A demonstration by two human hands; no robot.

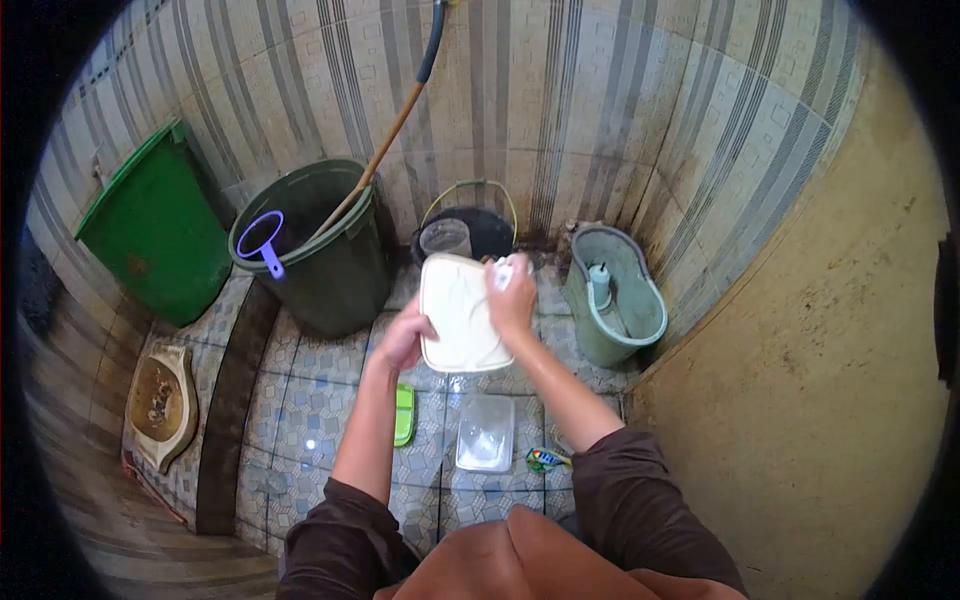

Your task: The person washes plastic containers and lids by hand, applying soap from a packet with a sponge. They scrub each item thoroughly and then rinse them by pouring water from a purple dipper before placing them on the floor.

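Note:
A whitish rectangular lid or shallow container point(462, 315) is held up at the centre. My left hand point(404, 338) grips its left edge, with the thumb over the face. At its upper right, my right hand point(512, 298) is closed round something white, perhaps a sponge or cloth point(503, 272), against the surface. Below, a clear plastic container point(486, 434) rests on the tiled floor. A green lid or tray point(404, 415) lies left of it, partly behind my left forearm. To its right is a small colourful packet point(545, 459).
A large dark green bin point(335, 285) holds water, a hose point(378, 155) and a purple dipper point(262, 247). Behind my hands stands a black bucket point(490, 232). A grey-green tub point(600, 335) is at the right, a squat toilet point(160, 400) at the left.

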